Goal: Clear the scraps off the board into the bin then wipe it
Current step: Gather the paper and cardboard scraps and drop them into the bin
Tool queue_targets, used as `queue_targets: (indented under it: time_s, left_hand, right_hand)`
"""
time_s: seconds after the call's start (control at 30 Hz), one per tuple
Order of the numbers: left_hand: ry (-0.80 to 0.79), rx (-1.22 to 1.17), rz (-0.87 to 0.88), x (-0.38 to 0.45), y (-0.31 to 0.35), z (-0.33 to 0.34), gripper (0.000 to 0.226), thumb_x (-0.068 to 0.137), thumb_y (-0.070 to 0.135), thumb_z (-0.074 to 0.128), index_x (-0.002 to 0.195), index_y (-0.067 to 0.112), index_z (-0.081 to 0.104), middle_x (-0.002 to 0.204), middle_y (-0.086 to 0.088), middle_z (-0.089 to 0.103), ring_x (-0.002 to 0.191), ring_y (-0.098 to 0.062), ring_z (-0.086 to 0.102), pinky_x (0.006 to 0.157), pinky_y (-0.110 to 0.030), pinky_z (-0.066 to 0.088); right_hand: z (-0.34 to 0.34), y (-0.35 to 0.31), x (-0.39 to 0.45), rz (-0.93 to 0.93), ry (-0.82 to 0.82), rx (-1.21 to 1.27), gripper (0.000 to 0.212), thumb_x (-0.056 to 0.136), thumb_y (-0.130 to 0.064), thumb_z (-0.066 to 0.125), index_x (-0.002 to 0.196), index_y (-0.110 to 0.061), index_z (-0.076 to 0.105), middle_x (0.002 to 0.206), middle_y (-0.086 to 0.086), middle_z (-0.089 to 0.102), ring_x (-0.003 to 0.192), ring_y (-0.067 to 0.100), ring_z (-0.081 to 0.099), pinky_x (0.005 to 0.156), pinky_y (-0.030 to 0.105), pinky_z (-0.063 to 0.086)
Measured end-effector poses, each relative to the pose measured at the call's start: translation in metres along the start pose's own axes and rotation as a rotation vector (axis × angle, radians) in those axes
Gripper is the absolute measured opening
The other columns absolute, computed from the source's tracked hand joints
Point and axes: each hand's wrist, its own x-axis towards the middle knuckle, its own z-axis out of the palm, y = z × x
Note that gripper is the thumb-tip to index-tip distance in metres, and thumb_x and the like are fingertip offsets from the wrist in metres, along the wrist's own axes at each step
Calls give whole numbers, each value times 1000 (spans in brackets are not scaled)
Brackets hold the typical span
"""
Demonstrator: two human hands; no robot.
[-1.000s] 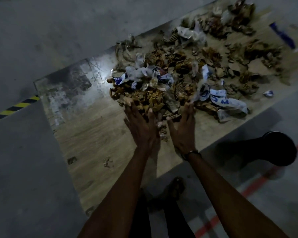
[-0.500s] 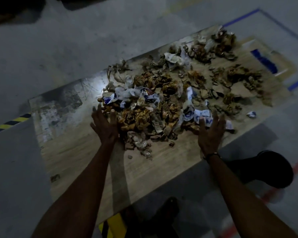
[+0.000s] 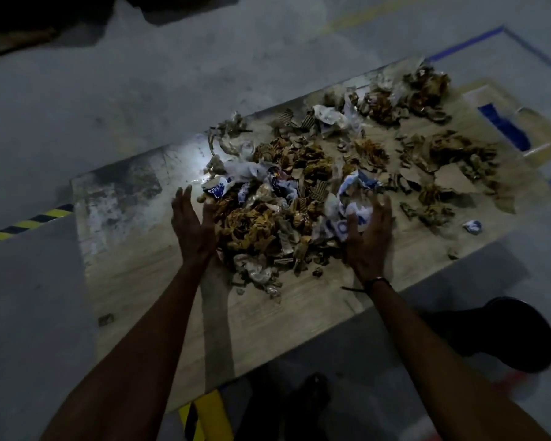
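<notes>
A dim grey concrete floor (image 3: pixel 140 100) carries a long pale wooden board (image 3: pixel 268 313), laid flat and running from near left to far right. On it lies a heap of crumpled brown cardboard and white-and-blue paper scraps (image 3: pixel 268 218), thickest at the board's middle and thinning toward the far right end. The heap sits directly between the two hands: the left hand (image 3: pixel 193 227) stands on edge at its left flank, palm turned inward, fingers straight and together, touching the brown scraps. The right hand (image 3: pixel 371 232) mirrors it on the right flank, fingers gently curved against a white-and-blue paper wad (image 3: pixel 353 218), cupping rather than clenching. Both forearms reach forward, angled inward, about equally near. A round black bin (image 3: pixel 516 332) stands on the floor just off the board's near-right edge, so a gathered load would likely travel rightward.
</notes>
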Motion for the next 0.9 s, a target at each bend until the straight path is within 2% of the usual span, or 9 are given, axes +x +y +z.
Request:
queue_targets:
  time_s: [0.13,0.23,0.3,0.4,0.47,0.5,0.6,0.8,0.9]
  left_hand:
    - [-72,24,14,37,7,5,68,103,52,37,161,18,32,170,-10,23,158,-28,19,127,-54,18]
    - [-293,25,61,42,9,26,70,103,63,34,159,23,36,162,-12,38,150,-30,37,120,-57,33]
    - [-318,28,104,38,9,34,65,104,65,37,156,26,39,158,-9,44,145,-28,43,117,-57,37]
    - [-96,0,115,38,19,26,59,104,54,43,151,19,47,151,-10,50,139,-26,48,117,-39,40]
    - [14,26,151,62,28,14,57,103,47,46,148,12,50,149,-14,50,139,-29,47,114,-13,32]
    - [27,38,181,77,32,9,57,103,47,46,148,12,50,151,-15,49,141,-29,45,114,-11,29]
    - [-50,65,243,137,44,14,64,101,58,44,151,18,47,158,-10,43,149,-24,37,124,-36,28]
    - [-416,282,279,219,59,60,79,93,67,38,158,21,39,169,-12,25,156,-32,24,123,-53,25]
    - [-578,292,315,218,49,72,89,89,75,29,158,19,40,168,-13,29,156,-28,25,123,-53,26]
  right_hand:
    - [-2,7,29,183,-84,-43,76,104,-55,51,165,-16,24,174,13,8,161,29,6,129,46,13]
    - [17,9,22,16,-217,-57,84,102,-66,39,166,-17,16,175,8,7,161,24,5,131,44,9]
    - [34,3,15,-67,-261,-34,85,102,-69,37,167,-19,13,175,2,7,161,15,5,130,36,9]
    - [34,-7,16,-30,-70,30,81,101,-68,39,160,-12,34,168,12,30,156,25,28,127,42,26]
    - [28,-10,31,25,55,42,80,99,-65,44,156,-8,41,162,17,38,151,29,36,124,46,32]
    - [24,-10,41,35,76,25,83,99,-66,44,155,-5,41,161,18,39,150,31,36,123,47,32]
    - [20,-8,83,45,19,-38,83,100,-68,46,159,-11,36,167,17,29,155,33,27,126,46,27]
    - [48,-14,129,-56,-207,-151,84,97,-73,38,162,-20,31,171,13,22,158,28,18,130,45,13]
    - [65,-10,116,-42,-337,-187,91,95,-82,34,161,-21,32,162,16,39,151,36,34,125,54,26]
